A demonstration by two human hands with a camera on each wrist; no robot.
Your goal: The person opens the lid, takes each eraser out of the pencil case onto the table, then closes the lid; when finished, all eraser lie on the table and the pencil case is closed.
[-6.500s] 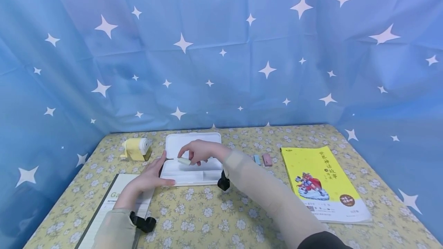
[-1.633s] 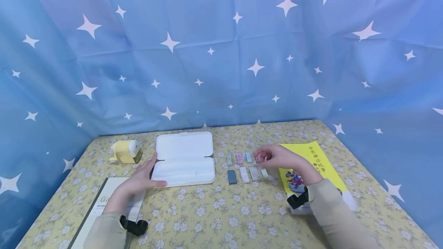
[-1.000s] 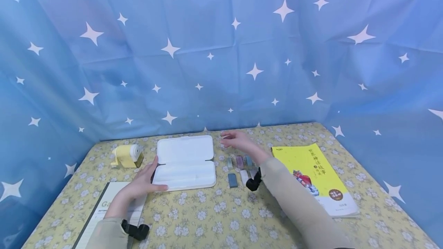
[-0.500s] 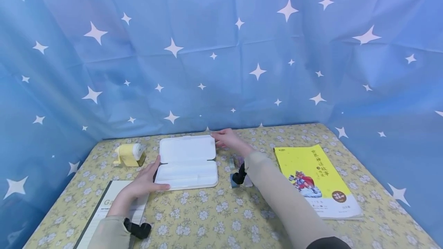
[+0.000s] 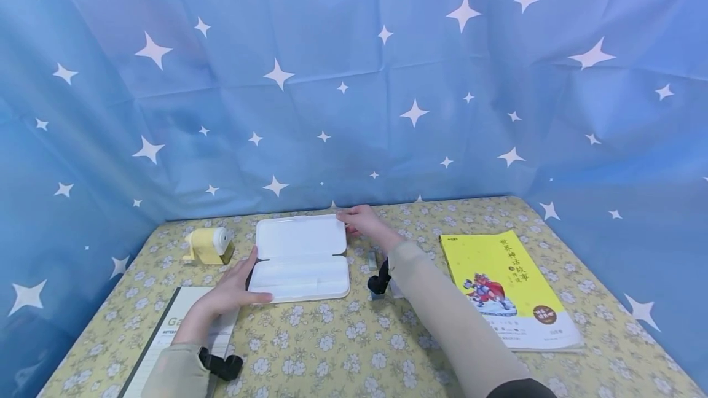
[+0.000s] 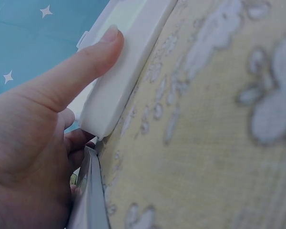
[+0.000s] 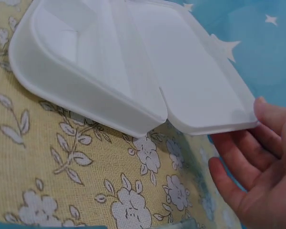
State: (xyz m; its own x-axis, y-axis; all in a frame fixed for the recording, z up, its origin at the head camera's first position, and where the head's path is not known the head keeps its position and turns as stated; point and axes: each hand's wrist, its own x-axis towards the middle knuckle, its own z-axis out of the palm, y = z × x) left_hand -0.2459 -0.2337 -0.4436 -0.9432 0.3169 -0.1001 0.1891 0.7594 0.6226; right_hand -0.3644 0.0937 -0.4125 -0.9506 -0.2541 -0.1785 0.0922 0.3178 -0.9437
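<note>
A white plastic pencil case [image 5: 298, 278] lies unfolded on the table, its lid [image 5: 301, 235] laid back behind the compartments. No items show inside it in the head view. My left hand [image 5: 232, 290] holds the case's left end, thumb on the front wall and fingers at the left side. At the lid's far right corner, my right hand [image 5: 365, 223] pinches the edge; the right wrist view shows the thumb [image 7: 262, 107] above and fingers below. Small erasers sit right of the case, mostly hidden by my right forearm; a greyish one [image 5: 372, 261] shows.
A yellow pencil sharpener [image 5: 209, 245] with a crank stands back left. Under my left forearm lies a notebook [image 5: 182, 318]. A yellow-covered book [image 5: 509, 287] lies at the right. The floral-covered table [image 5: 332, 355] ends at a blue star curtain [image 5: 354, 78].
Earlier, my right hand held a pale eraser over the case; later it was at several erasers laid out in rows. It has since moved left and taken hold of the lid. My left hand stayed.
</note>
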